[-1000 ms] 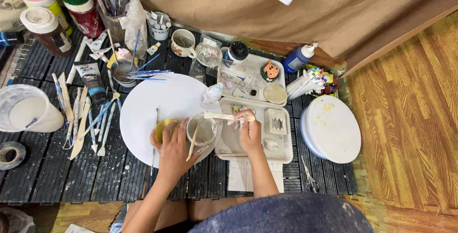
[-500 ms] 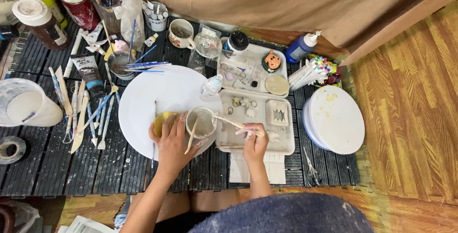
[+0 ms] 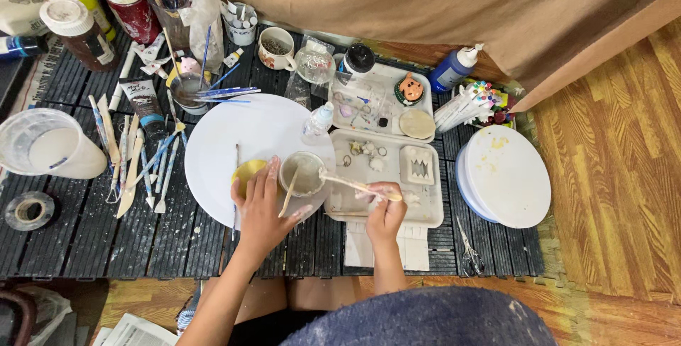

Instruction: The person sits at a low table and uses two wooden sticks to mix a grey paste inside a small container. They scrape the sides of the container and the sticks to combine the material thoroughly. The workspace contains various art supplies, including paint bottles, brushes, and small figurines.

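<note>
Resting on the large white plate (image 3: pixel 241 133), the left hand (image 3: pixel 264 208) lies open beside a small cup (image 3: pixel 303 174). The right hand (image 3: pixel 385 211) grips a wooden stick (image 3: pixel 352 184) over the cup's right rim. The dark slatted desk (image 3: pixel 92 225) meets wooden floor (image 3: pixel 617 140) right.

Desk (image 3: pixel 92 247): black, ribbed slats. Round plate (image 3: pixel 241 130): plain white. Sponge (image 3: pixel 246 174) under left hand (image 3: pixel 264 211): yellow. Small cup (image 3: pixel 303 174): grey-white contents. Stick (image 3: pixel 355 185) in right hand (image 3: pixel 385 213): pale wood. Trays (image 3: pixel 386 215): white. Squeeze bottle (image 3: pixel 454 69) near the far edge: blue, white cap. Figure (image 3: pixel 410 88): orange. Floor (image 3: pixel 617 154): brown wood grain. Backdrop (image 3: pixel 425 13): tan.
</note>
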